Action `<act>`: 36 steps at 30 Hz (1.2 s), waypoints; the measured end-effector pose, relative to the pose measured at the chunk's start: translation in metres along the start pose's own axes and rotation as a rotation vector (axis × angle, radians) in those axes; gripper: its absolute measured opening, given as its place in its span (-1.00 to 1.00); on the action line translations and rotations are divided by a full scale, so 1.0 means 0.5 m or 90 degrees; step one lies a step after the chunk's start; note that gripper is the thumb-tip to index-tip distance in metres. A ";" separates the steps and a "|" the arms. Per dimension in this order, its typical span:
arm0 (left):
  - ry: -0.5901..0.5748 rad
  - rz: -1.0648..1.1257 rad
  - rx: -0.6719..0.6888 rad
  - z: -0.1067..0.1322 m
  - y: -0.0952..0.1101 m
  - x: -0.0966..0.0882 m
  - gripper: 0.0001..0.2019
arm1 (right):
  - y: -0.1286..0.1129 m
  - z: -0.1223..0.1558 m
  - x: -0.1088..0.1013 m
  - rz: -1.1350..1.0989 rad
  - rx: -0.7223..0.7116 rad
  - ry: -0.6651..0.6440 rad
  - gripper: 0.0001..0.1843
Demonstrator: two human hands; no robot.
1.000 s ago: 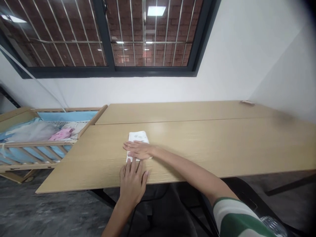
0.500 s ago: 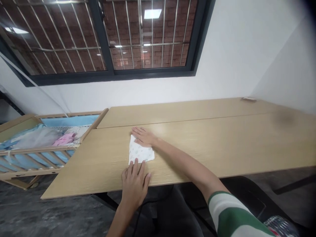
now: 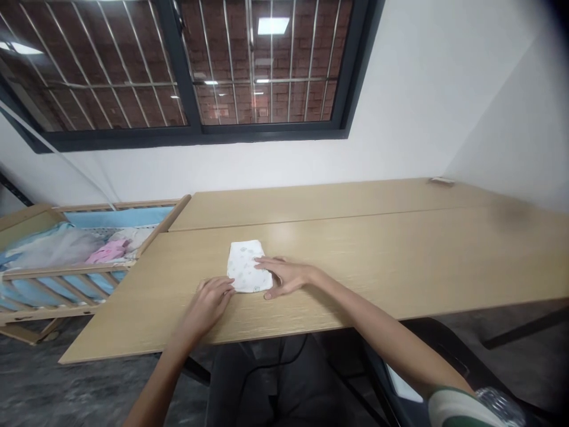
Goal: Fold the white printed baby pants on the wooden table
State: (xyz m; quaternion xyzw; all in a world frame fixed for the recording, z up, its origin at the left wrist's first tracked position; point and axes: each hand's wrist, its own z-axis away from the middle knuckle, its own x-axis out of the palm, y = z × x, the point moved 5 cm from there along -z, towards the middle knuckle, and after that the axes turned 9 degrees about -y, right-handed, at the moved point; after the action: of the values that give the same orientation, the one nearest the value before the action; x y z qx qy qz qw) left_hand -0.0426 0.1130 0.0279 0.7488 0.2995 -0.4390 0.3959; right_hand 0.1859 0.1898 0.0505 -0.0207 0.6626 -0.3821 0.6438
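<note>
A small white cloth (image 3: pixel 246 265) with a pale printed pattern lies flat on the wooden table, folded to roughly a square. My left hand (image 3: pixel 211 302) is at its lower left corner, fingers bent and pressed together on the edge. At the cloth's right side, my right hand (image 3: pixel 287 276) has its fingers stretched out over the edge, with the thumb apart near the lower right corner. Whether any cloth lies between that thumb and the fingers cannot be made out.
The light wooden table (image 3: pixel 377 255) has a seam running along its length. A wooden crib (image 3: pixel 84 270) with blue lining and bedding stands to the left. A small flat object (image 3: pixel 441 181) lies at the far right by the wall. A barred window (image 3: pixel 267 65) is above.
My right hand has come down from the cloth's upper edge to its right side. My left hand has shifted left to the lower left corner, its fingers now closer together.
</note>
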 end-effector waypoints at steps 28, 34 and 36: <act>0.082 0.253 -0.269 -0.186 -0.164 0.043 -0.51 | 0.154 -0.127 -0.022 -0.241 0.163 0.418 -0.33; 0.143 0.120 -0.248 -0.178 -0.131 0.019 -0.52 | 0.120 -0.128 -0.033 -0.115 0.169 0.486 -0.49; 0.158 0.086 -0.192 -0.185 -0.102 0.018 -0.44 | 0.083 -0.130 -0.041 0.001 0.144 0.488 -0.43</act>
State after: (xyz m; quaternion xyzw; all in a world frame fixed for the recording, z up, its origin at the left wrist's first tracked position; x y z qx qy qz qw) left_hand -0.0405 0.2190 0.0308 0.7479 0.3573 -0.2663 0.4921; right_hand 0.1521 0.2608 0.0376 0.1949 0.8085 -0.4325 0.3484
